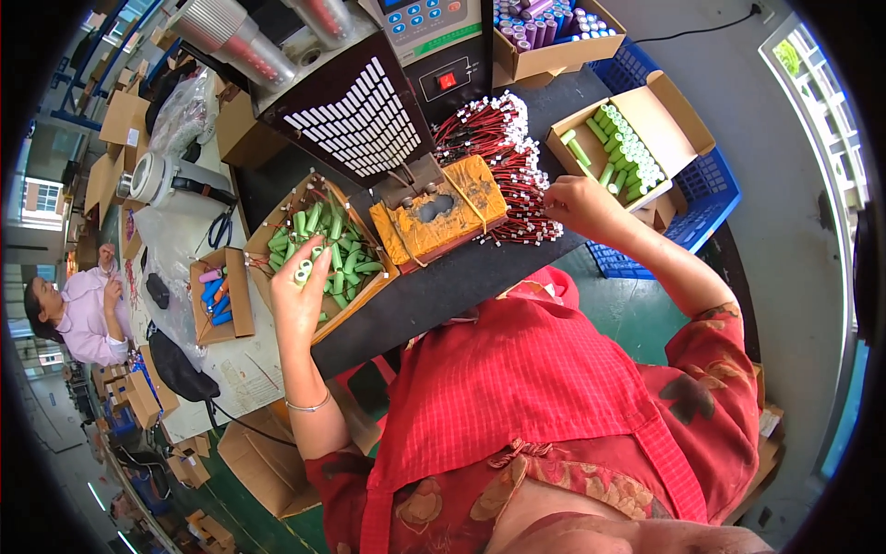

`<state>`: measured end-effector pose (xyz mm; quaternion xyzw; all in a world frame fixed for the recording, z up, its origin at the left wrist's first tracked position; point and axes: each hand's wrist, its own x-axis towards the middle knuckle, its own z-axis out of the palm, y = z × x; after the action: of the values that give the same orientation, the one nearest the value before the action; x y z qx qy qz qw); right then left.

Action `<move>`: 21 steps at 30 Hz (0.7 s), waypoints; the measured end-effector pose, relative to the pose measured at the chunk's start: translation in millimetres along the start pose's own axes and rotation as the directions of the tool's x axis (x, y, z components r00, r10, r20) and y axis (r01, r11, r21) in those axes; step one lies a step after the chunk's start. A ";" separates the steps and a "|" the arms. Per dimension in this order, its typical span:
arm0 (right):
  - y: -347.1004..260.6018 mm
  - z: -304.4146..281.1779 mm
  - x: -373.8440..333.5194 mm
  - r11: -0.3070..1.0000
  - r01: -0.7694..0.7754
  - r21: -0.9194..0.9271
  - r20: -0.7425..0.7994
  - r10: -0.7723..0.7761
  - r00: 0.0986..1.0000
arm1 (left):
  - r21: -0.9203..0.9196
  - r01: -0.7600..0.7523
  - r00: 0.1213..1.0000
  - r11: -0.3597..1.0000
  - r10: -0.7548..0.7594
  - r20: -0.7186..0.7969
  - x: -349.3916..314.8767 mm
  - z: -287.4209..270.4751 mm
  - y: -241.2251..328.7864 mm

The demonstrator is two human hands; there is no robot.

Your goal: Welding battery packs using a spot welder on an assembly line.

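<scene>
Over a cardboard box [367, 297] of green battery cells [343, 249], my left hand [297, 309] is closed around a few green cells [303, 270], their pale ends showing between thumb and fingers. My right hand [589, 207] is at the right edge of a heap of red and black wire leads with white connectors [503, 157]. Its fingers are pinched together; what they hold, if anything, is too small to make out. Between the hands is a block wrapped in orange-yellow tape [466, 189], dark in its middle, beneath the electrodes of a spot welder [355, 120].
An open carton of green cells [660, 111] sits in a blue crate [715, 198] at the right. Purple cells [544, 28] fill a box behind. A small box of blue and orange cells [221, 300] stands left. Farther left, another person [83, 309] sits at a table.
</scene>
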<state>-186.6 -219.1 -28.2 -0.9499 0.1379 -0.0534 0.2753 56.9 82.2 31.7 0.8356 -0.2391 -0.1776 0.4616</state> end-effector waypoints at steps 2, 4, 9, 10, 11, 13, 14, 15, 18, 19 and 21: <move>2.3 5.3 0.9 0.999 -0.002 -0.045 0.012 0.002 1.000 | 0.020 -0.028 0.999 0.999 0.028 0.046 -2.6 3.7 1.6; 4.6 5.3 2.6 0.995 0.007 -0.102 0.025 -0.005 1.000 | 0.059 -0.107 0.989 0.993 0.100 0.105 -5.5 8.1 6.7; -14.1 -45.9 -0.6 0.956 -0.269 0.118 -0.012 0.273 0.962 | -0.336 -0.012 0.968 0.942 0.095 0.231 -15.4 23.9 25.5; -13.4 -50.3 -2.6 0.957 -0.230 0.175 -0.116 0.252 0.961 | -0.481 0.115 0.958 0.869 0.031 0.285 -17.1 33.2 26.6; -12.3 -54.4 -5.0 0.956 -0.184 0.229 -0.219 0.235 0.947 | -0.578 0.213 0.945 0.788 -0.016 0.325 -19.4 45.1 23.3; -17.4 -58.0 -9.8 0.863 -0.243 0.443 -0.113 0.323 0.940 | -0.706 0.335 0.923 0.625 -0.065 0.380 -24.0 69.3 21.3; -17.1 -53.7 -12.1 0.772 -0.257 0.581 -0.045 0.346 0.937 | -0.735 0.374 0.912 0.565 -0.083 0.401 -25.9 79.0 25.7; -23.9 -50.5 -13.7 0.739 -0.204 0.642 -0.032 0.292 0.956 | -0.766 0.383 0.907 0.516 -0.050 0.419 -24.9 89.1 25.7; -41.0 -48.2 -13.9 0.678 -0.100 0.728 -0.086 0.234 0.968 | -0.785 0.404 0.898 0.470 -0.043 0.437 -23.5 110.1 34.5; -40.7 -48.6 -11.1 0.651 -0.028 0.759 -0.145 0.211 0.967 | -0.784 0.411 0.895 0.466 -0.044 0.444 -23.2 114.2 35.7; -41.8 -58.5 2.7 0.930 -0.097 0.355 -0.144 0.157 0.977 | -0.773 0.416 0.891 0.480 -0.043 0.452 -22.8 117.5 39.9</move>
<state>-184.6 -215.8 43.6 -0.8677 0.2108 -0.1397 0.4279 -32.1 -4.0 7.6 0.4732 -0.0866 -0.4880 0.7283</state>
